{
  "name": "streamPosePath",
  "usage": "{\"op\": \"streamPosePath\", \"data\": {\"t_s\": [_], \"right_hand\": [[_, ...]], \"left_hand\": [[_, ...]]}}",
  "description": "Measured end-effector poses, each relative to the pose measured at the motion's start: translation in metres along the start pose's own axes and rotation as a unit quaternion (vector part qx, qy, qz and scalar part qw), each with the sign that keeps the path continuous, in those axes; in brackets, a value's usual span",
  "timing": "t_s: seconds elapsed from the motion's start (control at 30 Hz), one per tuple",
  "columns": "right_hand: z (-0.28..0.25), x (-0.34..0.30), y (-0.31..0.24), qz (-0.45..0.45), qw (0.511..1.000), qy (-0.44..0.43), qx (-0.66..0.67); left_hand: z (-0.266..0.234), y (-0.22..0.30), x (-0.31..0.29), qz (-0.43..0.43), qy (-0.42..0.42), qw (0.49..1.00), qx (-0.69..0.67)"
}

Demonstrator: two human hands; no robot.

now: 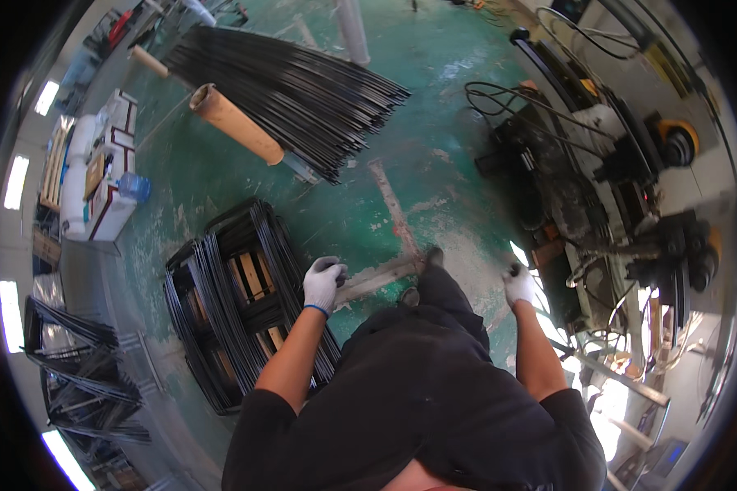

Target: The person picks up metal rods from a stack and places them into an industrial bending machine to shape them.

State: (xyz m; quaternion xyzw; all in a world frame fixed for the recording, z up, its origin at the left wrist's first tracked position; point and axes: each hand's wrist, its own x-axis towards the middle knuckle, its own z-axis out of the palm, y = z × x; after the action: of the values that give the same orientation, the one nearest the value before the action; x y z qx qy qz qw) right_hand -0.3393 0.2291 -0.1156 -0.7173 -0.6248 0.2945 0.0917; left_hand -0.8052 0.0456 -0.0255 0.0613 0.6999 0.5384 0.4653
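Curling empty, white-gloved left hand [323, 283] and right hand [517, 285] loosely, I should skirt black rectangular metal frames [219, 286] at nine o'clock.

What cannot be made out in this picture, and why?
Head view:
Wooden slats: mostly hidden by black frames.
Left shoe: mostly hidden by dark clothing.
Right hand: too small and blurred to tell whether it holds anything.
Red object, upper left: too small and blurred to identify.

Right hand [517, 286] too small and blurred for its finger positions to be told, one shoe [409, 296] mostly hidden behind dark trousers [450, 303], wooden slats [249, 274] partly covered by bundled black frames [223, 304], torso [434, 401] cut off by the lower edge
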Motion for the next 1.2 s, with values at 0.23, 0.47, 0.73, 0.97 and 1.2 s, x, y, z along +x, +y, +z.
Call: {"op": "streamPosePath", "data": {"t_s": [0.23,0.47,0.73,0.97,1.2], "right_hand": [[0.145,0.084,-0.285,-0.180,0.969,-0.167,-0.024],[0.290,0.152,-0.490,-0.316,0.924,-0.188,-0.103],[0.378,0.194,-0.650,-0.211,0.918,-0.169,-0.290],[0.443,0.179,-0.614,-0.286,0.921,-0.181,-0.195],[0.434,0.219,-0.625,-0.260,0.904,-0.293,-0.170]], "left_hand": [[-0.014,-0.014,0.029,-0.137,0.063,0.987,-0.064],[-0.030,0.078,0.110,-0.068,0.102,0.991,0.062],[-0.077,0.154,0.175,-0.017,0.232,0.972,-0.034],[-0.079,0.099,0.200,-0.119,0.077,0.988,0.058],[-0.117,0.189,0.244,0.036,0.039,0.965,0.256]]}}
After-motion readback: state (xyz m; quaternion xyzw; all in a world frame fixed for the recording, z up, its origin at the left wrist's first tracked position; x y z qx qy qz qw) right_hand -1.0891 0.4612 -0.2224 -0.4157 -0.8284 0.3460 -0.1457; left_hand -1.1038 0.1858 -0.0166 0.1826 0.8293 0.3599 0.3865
